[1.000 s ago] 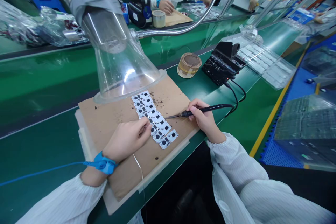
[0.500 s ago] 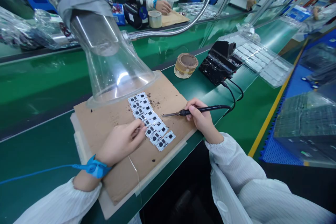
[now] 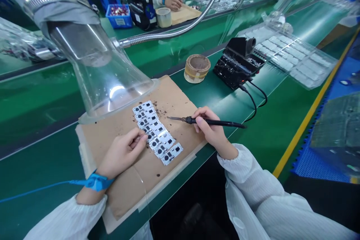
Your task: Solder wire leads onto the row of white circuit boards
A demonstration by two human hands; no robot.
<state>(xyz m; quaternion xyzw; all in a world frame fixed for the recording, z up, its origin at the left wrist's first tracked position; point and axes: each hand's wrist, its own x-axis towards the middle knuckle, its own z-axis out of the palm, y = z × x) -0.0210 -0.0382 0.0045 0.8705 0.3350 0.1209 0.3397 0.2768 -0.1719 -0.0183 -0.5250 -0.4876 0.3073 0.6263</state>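
At the near edge of the worktop [image 3: 261, 135]: cardboard mat [image 3: 132, 183], set right up to the drop. Both sleeves hang over that edge.

- Left hand [image 3: 122, 154], with a blue wrist strap [image 3: 94, 182] whose cord [image 3: 36, 191] runs off left. The fingers are pinched together on a thin solder wire [image 3: 139, 138]. Its slack trails back over the mat towards the edge, where a sleeve could likely snag it.
- Strip of circuit boards [image 3: 156, 131], flat and diagonal mid-mat, just at the left fingertips. No clamp or fixture is visible, so a nudge from either hand would probably skew it.
- Right hand [image 3: 209, 129], fingers clamped on the handle of the soldering iron [image 3: 209, 121]. The tip is in the air just right of the strip, touching nothing. Judged hazards are a hot tip close to the left fingers, scorching of the cardboard, and a bridged joint if the tip slips.
- Cable [image 3: 253, 101], looping to the soldering station [image 3: 236, 63]. A tug here could drag the iron off line.
- Clear fume hood [image 3: 112, 78], its mouth over the strip's far end. It closes off room on that side. Open room is bare mat right of the strip, then green worktop.
- Tin with brown pad [image 3: 197, 68], near the mat's far corner.
- Clear tray [image 3: 292, 60] beyond the station.
- Another person's hand [image 3: 173, 2], on a separate bench, well apart.
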